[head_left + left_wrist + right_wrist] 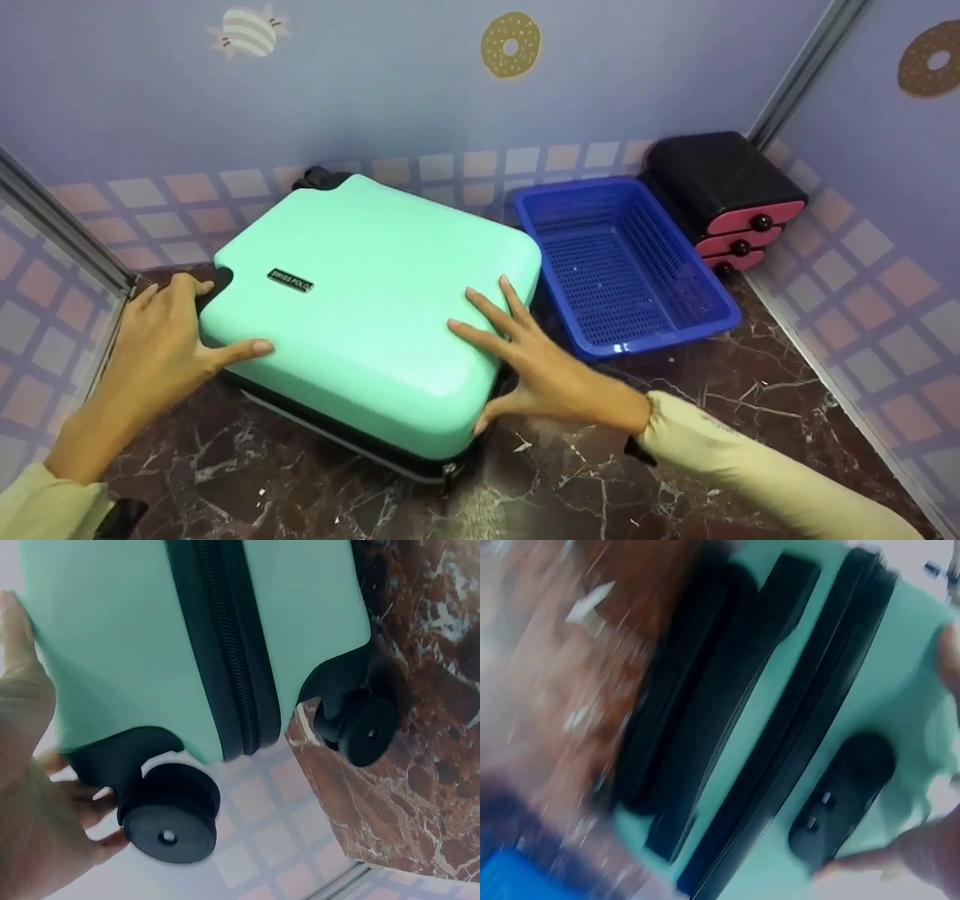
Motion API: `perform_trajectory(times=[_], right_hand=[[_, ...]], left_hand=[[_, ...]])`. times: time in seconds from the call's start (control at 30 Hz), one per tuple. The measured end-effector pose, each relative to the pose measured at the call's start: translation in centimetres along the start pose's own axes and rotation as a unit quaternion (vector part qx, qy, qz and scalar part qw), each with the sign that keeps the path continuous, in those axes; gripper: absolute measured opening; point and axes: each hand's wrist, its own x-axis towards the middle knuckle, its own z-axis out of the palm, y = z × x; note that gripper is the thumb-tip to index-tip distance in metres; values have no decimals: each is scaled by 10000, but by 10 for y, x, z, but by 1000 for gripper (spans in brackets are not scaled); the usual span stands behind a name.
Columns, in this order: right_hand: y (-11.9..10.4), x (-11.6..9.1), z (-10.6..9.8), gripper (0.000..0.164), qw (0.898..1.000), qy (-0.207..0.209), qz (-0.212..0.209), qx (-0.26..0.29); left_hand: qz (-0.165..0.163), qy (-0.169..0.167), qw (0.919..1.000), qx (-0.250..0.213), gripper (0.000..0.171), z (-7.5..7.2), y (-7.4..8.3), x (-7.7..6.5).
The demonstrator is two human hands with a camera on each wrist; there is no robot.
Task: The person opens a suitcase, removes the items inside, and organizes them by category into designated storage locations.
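A mint-green hard-shell suitcase (375, 277) lies flat on the floor with its small name plate (290, 280) facing up. My left hand (165, 337) grips the corner at the wheel end, thumb along the shell's edge. The left wrist view shows its fingers around the black mount of one wheel (171, 814); a second wheel (367, 729) is nearer the floor. My right hand (532, 367) rests on the opposite end, fingers spread over the shell and thumb down the side. A black side handle (735, 705), zip band and lock (841, 799) show in the blurred right wrist view.
A blue plastic basket (645, 341) stands right of the suitcase. Behind it, in the corner, is a black drawer box (727, 172) with pink drawer fronts. Patterned walls (420, 90) enclose the dark marbled floor (315, 495).
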Motion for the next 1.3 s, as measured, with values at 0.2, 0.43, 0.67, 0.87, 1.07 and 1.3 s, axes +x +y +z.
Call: perform_trajectory(times=[0.2,0.43,0.67,0.87,1.07,1.3], right_hand=[[36,14,-20,122,9990,-404,-189,52],[66,26,-38,115,9966,-737,-142,336],[81,28,-52,110,9950,-844,329,420],[57,11,-41,119,9926,-702,918,383],[27,10,-15,124,9936,-37,1083,316],[62,28,-36,116,9891,-412,1256,647]], left_hand=[[157,144,9993,294,98,-1,8,-2],[347,86,9965,757,92,-5,13,2],[361,253,9926,1134,98,-1,26,9],[209,367,9922,1172,108,6,30,9],[133,515,9944,915,103,13,32,10],[861,811,9890,887,93,19,36,10]])
